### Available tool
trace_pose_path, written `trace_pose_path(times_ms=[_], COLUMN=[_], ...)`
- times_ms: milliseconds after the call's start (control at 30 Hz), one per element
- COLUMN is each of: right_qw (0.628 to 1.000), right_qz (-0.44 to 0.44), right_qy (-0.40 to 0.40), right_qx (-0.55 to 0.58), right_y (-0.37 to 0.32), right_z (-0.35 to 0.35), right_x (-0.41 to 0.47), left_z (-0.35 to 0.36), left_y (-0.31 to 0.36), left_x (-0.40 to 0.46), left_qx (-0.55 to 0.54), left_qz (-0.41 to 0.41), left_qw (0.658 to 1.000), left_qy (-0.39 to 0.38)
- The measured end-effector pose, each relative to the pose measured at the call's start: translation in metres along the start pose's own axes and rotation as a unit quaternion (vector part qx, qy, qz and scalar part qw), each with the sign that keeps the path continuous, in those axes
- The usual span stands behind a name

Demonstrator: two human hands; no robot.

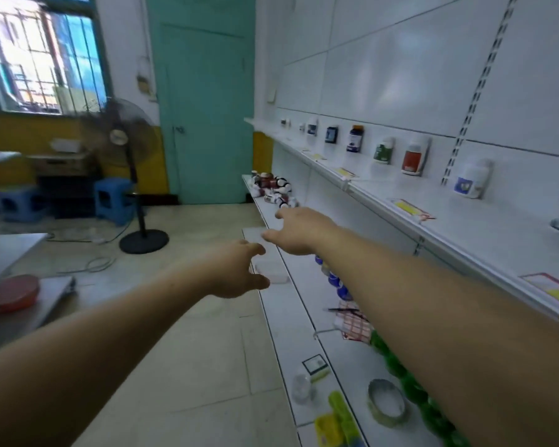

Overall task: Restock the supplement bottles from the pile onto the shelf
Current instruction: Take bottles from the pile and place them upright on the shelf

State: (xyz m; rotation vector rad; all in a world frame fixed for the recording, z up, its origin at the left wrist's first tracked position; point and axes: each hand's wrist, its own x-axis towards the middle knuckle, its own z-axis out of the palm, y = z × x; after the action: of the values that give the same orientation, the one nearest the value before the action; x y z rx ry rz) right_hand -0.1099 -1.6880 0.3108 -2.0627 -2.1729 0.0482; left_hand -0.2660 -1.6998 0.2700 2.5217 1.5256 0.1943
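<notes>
Reaching forward with both arms, nothing held. Left hand (239, 269) is spreading its fingers loosely; right hand (299, 232) is extending just ahead of it, fingers relaxed and wide. Pile of supplement bottles (273, 188) is lying beyond the right fingertips on the lower shelf (271, 221) (blurred, count unclear). Advice: step closer, grip one bottle per hand by the body.

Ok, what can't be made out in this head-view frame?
- Jumbled pile of red-and-white supplement bottles: count and labels, too small and blurred.
- Blue-capped bottles on the lower shelf: mostly hidden behind the right forearm.
- Left hand and right hand: palms face away, both reaching, holding nothing.
</notes>
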Motion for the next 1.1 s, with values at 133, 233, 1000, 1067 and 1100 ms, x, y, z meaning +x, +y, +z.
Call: trace_pose_path(times_ms=[133,233,1000,1067,1100], right_qw=[1.0,1.0,0.993,0.99,0.99], right_qz=[0.002,0.003,0.112,0.127,0.131], right_qy=[-0.001,0.009,0.008,0.016,0.017], right_qx=[0.001,0.004,0.045,0.052,0.055], right_y=[0.015,0.024,0.038,0.05,0.057], right_z=[0.009,0.013,0.099,0.112,0.12], right_x=[0.096,0.169,0.702,0.746,0.768], left_z=[-0.006,-0.013,-0.041,-0.034,-0.029], left_y=[-0.044,-0.079,-0.39,-0.406,-0.413], left_x=[0.078,0.135,0.614,0.662,0.686], left_qx=[0.012,-0.009,0.004,0.006,0.003], left_qz=[-0.016,-0.032,0.076,0.094,0.103], left_qw=[1.0,0.999,0.995,0.993,0.992], left_qy=[-0.008,0.002,-0.062,-0.066,-0.069])
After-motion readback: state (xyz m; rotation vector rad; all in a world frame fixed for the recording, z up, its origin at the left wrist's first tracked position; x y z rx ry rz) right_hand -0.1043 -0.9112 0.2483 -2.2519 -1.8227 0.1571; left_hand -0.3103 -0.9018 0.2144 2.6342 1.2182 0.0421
